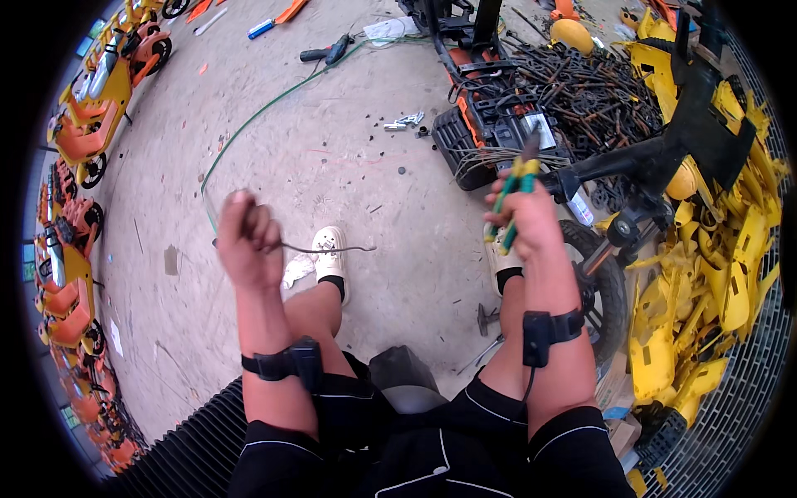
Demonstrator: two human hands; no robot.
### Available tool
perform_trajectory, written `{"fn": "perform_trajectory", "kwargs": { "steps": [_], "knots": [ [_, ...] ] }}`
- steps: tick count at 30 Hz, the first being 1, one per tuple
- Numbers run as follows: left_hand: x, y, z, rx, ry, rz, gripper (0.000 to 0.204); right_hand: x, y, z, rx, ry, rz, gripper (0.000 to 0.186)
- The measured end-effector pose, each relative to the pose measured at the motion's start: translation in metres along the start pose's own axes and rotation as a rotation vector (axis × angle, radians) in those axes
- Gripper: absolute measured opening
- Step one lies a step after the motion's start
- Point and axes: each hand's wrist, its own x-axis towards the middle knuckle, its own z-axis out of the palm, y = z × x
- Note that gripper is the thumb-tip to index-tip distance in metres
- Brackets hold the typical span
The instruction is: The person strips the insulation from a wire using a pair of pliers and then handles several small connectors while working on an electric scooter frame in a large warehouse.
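Observation:
My left hand (253, 249) is closed on a thin dark cable (336, 249), whose free end stretches rightward past my left shoe. My right hand (530, 217) grips pliers (521, 173) with green and yellow handles, their jaws pointing up and away from me. Just beyond the pliers is a partly dismantled black and orange vehicle frame (490, 116) with loose cables on it. Below that hand, a black wheel (606, 324) is partly hidden by my right forearm.
Orange and yellow scooters (87, 141) line the left. On the concrete floor (166, 207) lie a green hose (274, 104), a power drill (328, 51) and small metal parts (403, 123). At right are piled dark metal pieces (598, 100) and yellow body panels (730, 290).

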Motion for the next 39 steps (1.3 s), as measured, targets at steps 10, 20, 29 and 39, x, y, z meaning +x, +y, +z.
{"fn": "perform_trajectory", "kwargs": {
  "steps": [10,20,29,39],
  "knots": [
    [-0.008,-0.021,0.025,0.154,-0.099,-0.076,0.017,-0.028,0.01,0.038,-0.134,-0.21,0.075,0.053],
    [-0.011,-0.045,0.034,0.122,-0.144,-0.08,0.015,-0.018,0.043,0.055,-0.834,-0.001,-0.346,0.051],
    [-0.007,-0.072,0.047,0.131,-0.106,-0.118,0.017,-0.04,0.032,0.067,-0.754,-0.384,-0.048,0.036],
    [-0.019,-0.089,0.078,0.08,-0.012,-0.244,0.022,-0.07,0.062,0.099,-0.868,-0.462,-0.255,0.043]
  ]
}}
